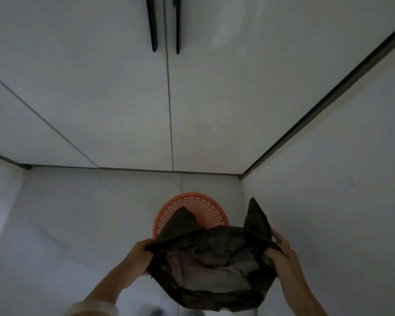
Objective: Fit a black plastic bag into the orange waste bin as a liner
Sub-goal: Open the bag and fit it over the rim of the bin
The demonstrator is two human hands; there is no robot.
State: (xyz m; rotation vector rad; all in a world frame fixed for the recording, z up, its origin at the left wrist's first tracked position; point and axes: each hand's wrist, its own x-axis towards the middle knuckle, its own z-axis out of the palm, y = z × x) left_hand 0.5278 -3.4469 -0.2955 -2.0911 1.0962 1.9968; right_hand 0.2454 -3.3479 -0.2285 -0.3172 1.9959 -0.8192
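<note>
While the bag [211, 265] hangs spread open above the floor [78, 224], the head view shows the left hand [138, 258] and right hand [281, 254] each clamped on an opposite side of its mouth. The bin [192, 209] stands just beyond, partly hidden by it. The thin film could slip from either grip, or snag on the slotted rim and tear.

Dim light, pale tiled floor [78, 224], white cabinet doors [100, 87], two black vertical handles [154, 23]
</note>
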